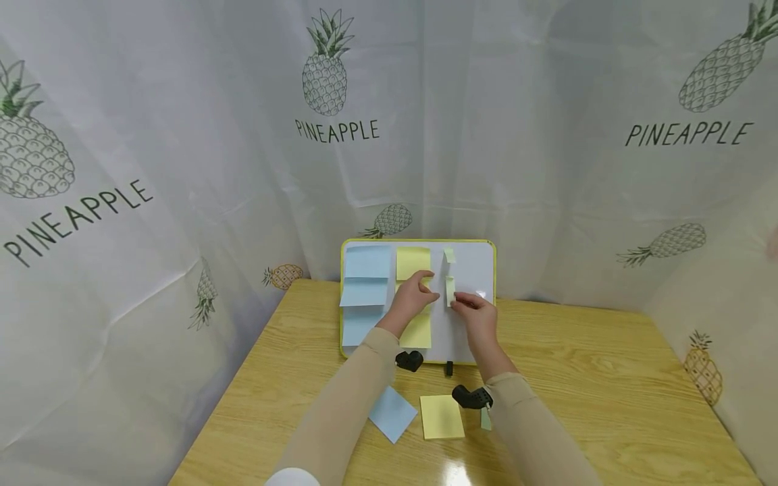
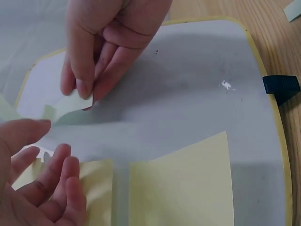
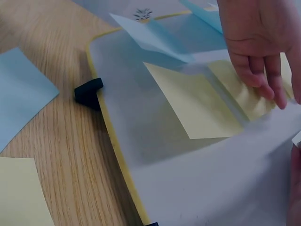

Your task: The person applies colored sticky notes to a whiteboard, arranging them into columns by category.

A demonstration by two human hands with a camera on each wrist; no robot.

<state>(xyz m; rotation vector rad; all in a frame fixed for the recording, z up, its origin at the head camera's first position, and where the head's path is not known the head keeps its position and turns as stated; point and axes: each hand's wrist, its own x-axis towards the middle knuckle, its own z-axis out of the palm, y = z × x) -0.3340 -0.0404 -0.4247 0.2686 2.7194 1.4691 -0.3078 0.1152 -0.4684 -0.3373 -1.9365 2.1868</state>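
Note:
A yellow-framed whiteboard point(image 1: 471, 270) leans at the back of the table. My right hand point(image 1: 480, 320) pinches the lower end of a narrow pale green sticky note point(image 1: 450, 290) at the board; the left wrist view shows thumb and fingers on the note's end point(image 2: 75, 102). Above it hangs another small green note point(image 1: 449, 255). My left hand point(image 1: 412, 302) hovers over the column of yellow sticky notes point(image 1: 413, 262), thumb and fingers spread apart, nothing between them. In the right wrist view the left hand's fingers point(image 3: 257, 77) hang in front of a yellow note.
Several blue sticky notes point(image 1: 367, 262) fill the board's left column. On the wooden table point(image 1: 565, 364) before the board lie a blue pad point(image 1: 394, 414), a yellow pad point(image 1: 442, 417) and a green one point(image 1: 485, 418), partly hidden by the right arm. A black clip point(image 1: 449, 368) sits at the board's lower edge.

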